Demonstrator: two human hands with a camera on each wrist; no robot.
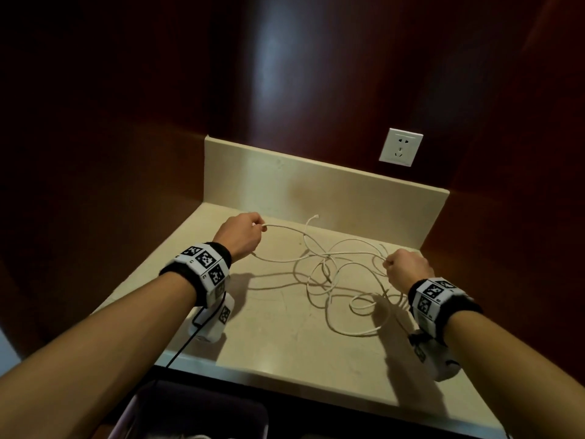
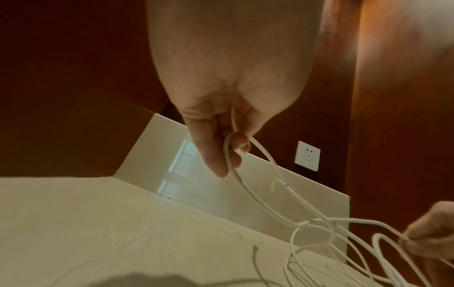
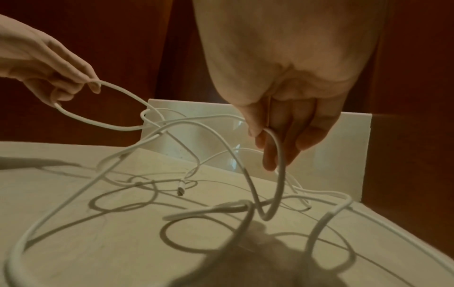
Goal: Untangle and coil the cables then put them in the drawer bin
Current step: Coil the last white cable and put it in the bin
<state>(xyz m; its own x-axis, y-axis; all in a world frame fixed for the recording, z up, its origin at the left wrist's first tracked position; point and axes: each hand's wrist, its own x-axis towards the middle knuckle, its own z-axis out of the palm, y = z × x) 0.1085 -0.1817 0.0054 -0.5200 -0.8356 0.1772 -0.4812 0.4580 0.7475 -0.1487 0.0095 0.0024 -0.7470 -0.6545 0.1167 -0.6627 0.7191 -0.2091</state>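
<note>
Tangled white cables (image 1: 329,270) lie in loose loops on the beige countertop (image 1: 272,327), partly lifted between both hands. My left hand (image 1: 243,237) is raised at the left and grips a loop of cable (image 2: 229,153) in its curled fingers. My right hand (image 1: 402,267) at the right pinches another strand (image 3: 278,155) that hangs down from its fingers. A cable plug end (image 3: 180,191) rests on the counter under the tangle. Another cable end (image 1: 313,218) sticks up near the backsplash. A dark purple bin (image 1: 177,413) sits in the open drawer below the counter's front edge.
A beige backsplash (image 1: 316,182) closes the counter at the back, with a white wall socket (image 1: 400,147) above it. Dark red-brown wood panels stand on both sides. A black wire (image 1: 183,346) hangs from my left wrist camera.
</note>
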